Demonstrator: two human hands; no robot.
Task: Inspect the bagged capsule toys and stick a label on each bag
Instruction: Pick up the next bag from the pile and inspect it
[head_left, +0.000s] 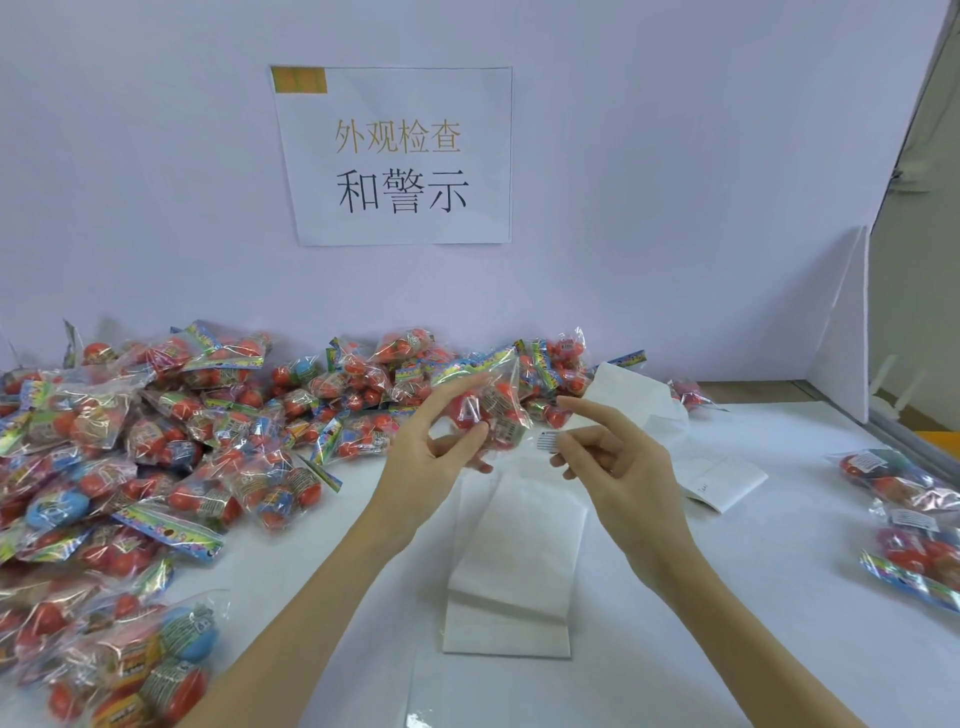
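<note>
- Head view, middle of the frame: my left hand (434, 447) holds up a clear crinkly plastic bag of orange-red capsule toys (491, 410), thumb and fingers curled round its lower left side, well above the table.
- My right hand (613, 457) is just right of that bag, thumb and forefinger pinching a small white printed label (547, 441); the other fingers are loosely bent. The label is close to the bag's lower right edge, and I cannot tell whether it touches.
- Below my hands, at lower centre, a white folded backing sheet (514, 571) lies flat on the white table (727, 597).
- To the right of centre lie a crumpled white paper sheet (639, 400) and a flat white sheet with faint print (722, 480).
- Across the left half of the frame sprawls a big heap of identical bagged capsule toys (156, 457), reaching the back wall.
- At the right edge sit a few separate bagged toys (904, 514).
- Upper centre, a white paper sign with Chinese characters (400, 156) hangs on the pale wall.
</note>
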